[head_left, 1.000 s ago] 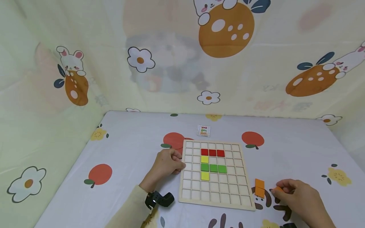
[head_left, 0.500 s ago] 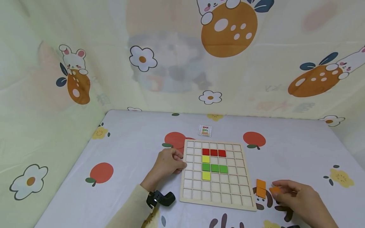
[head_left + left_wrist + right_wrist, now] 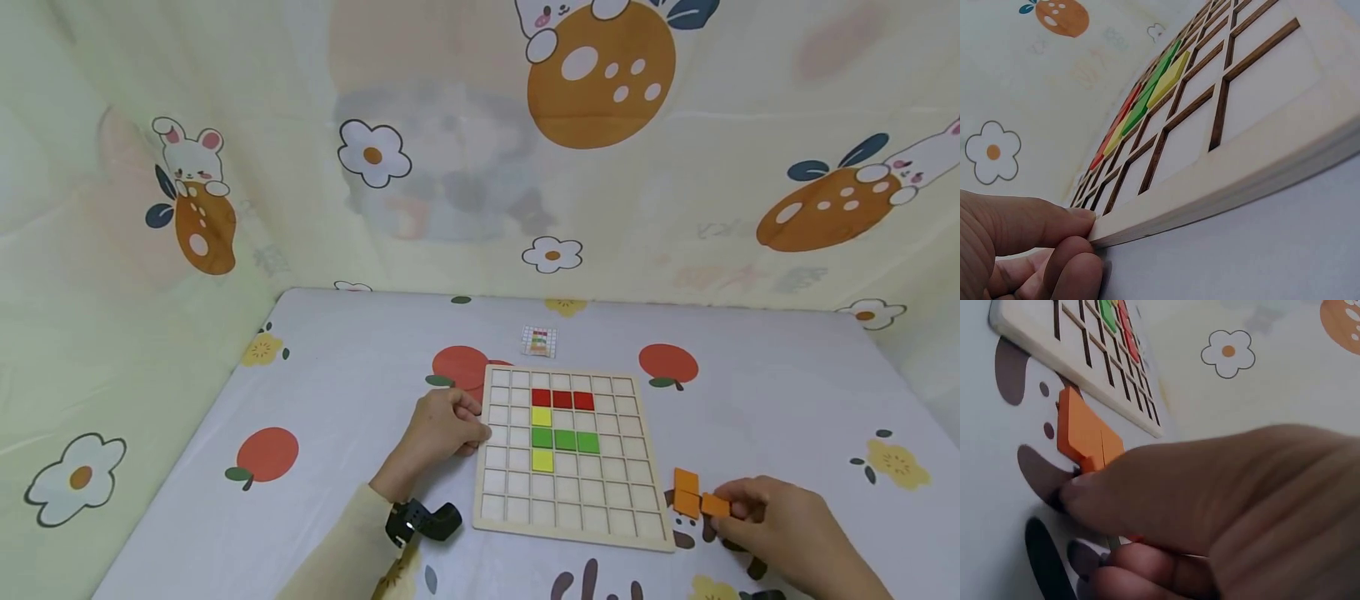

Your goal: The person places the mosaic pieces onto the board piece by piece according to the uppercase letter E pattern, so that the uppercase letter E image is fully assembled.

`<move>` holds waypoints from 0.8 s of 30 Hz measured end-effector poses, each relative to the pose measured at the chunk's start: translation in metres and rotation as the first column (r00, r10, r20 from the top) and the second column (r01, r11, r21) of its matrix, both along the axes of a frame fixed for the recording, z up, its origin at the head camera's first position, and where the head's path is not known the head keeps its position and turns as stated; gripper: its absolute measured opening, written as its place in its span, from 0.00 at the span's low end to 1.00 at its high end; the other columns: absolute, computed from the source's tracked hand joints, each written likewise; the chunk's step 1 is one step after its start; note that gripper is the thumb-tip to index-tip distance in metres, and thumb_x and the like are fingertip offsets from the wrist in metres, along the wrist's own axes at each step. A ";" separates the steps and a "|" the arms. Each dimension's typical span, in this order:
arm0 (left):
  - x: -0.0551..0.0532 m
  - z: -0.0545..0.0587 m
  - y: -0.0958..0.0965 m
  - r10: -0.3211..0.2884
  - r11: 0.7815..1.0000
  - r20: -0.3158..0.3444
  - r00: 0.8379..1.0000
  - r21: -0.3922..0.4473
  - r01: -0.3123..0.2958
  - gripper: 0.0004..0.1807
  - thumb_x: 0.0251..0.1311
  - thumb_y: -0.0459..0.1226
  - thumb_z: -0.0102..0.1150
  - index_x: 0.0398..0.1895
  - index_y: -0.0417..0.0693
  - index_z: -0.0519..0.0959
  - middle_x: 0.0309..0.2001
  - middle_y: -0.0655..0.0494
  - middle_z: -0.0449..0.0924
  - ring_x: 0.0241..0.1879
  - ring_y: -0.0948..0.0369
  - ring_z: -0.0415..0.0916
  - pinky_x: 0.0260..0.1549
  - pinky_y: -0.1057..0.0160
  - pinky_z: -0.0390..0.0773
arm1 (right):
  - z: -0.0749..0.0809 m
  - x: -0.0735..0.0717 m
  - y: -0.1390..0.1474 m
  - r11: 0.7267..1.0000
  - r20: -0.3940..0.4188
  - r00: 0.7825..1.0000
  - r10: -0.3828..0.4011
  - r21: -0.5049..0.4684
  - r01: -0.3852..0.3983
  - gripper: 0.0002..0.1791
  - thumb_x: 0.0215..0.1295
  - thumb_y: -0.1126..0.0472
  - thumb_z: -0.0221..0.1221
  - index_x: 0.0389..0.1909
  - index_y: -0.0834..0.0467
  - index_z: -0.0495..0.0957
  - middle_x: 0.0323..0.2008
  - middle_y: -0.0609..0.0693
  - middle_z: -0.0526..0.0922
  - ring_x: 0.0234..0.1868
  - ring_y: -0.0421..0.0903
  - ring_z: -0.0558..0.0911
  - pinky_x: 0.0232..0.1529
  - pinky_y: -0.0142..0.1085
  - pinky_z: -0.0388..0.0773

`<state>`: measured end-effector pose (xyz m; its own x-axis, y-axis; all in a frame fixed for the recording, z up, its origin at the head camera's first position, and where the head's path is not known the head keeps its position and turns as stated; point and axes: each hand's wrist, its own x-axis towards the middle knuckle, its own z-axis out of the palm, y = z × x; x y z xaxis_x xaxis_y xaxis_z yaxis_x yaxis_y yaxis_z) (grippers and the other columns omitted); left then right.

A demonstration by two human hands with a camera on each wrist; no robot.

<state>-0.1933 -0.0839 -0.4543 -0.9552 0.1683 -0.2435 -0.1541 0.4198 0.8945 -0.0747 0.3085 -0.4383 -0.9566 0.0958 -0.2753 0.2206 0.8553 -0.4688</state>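
Observation:
A wooden grid board (image 3: 504, 525) lies on the table. Set in its cells are three red tiles (image 3: 562, 400), three green tiles (image 3: 565, 440) and two yellow tiles (image 3: 542, 461). My left hand (image 3: 442, 427) holds the board's left edge; in the left wrist view the thumb (image 3: 1054, 222) lies at the rim with curled fingers below. Right of the board, my right hand (image 3: 780, 521) pinches an orange tile (image 3: 716, 505) between thumb and fingers. That tile is against or very near two other orange tiles (image 3: 686, 492), which lie end to end. In the right wrist view my thumb mostly hides it.
A small pattern card (image 3: 539, 341) with coloured squares lies behind the board. A fruit-printed cloth (image 3: 360, 350) covers the table, and a printed curtain (image 3: 450, 208) stands at the back and sides. A black wrist device (image 3: 420, 523) sits on my left wrist.
My right hand has brought the orange tile leftward, up to the two lying orange tiles. My left hand has stayed on the board's edge, and the board's tiles are the same.

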 end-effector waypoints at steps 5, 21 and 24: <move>0.000 0.000 0.000 -0.003 1.000 -0.002 1.000 -0.007 0.003 0.14 0.54 0.30 0.75 0.41 0.38 0.81 0.28 0.51 0.81 0.21 0.62 0.80 0.24 0.66 0.84 | 0.002 0.000 -0.012 1.000 -0.097 0.995 0.000 -0.002 0.000 0.21 0.57 0.57 0.76 0.48 0.64 0.86 0.30 0.44 0.81 0.30 0.42 0.75 0.24 0.30 0.72; 0.000 0.001 0.001 -0.004 1.000 -0.005 1.000 -0.014 0.004 0.13 0.55 0.30 0.75 0.40 0.38 0.81 0.27 0.51 0.81 0.20 0.62 0.79 0.23 0.67 0.84 | 0.015 -0.012 -0.104 0.977 -0.270 0.953 0.135 -0.126 -0.174 0.15 0.52 0.62 0.77 0.42 0.58 0.90 0.28 0.41 0.78 0.30 0.38 0.74 0.29 0.28 0.73; 0.000 0.001 0.001 -0.002 1.000 -0.004 1.000 -0.014 0.002 0.13 0.55 0.30 0.75 0.40 0.38 0.81 0.27 0.51 0.81 0.20 0.62 0.79 0.23 0.67 0.83 | 0.015 -0.017 -0.119 0.965 -0.297 0.938 0.176 -0.136 -0.224 0.14 0.51 0.62 0.77 0.40 0.57 0.90 0.26 0.41 0.76 0.30 0.38 0.74 0.29 0.29 0.72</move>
<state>-0.1936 -0.0831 -0.4533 -0.9558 0.1671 -0.2421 -0.1496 0.4324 0.8892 -0.0918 0.1891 -0.4234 -0.9916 -0.1289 0.0112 -0.1076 0.7734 -0.6247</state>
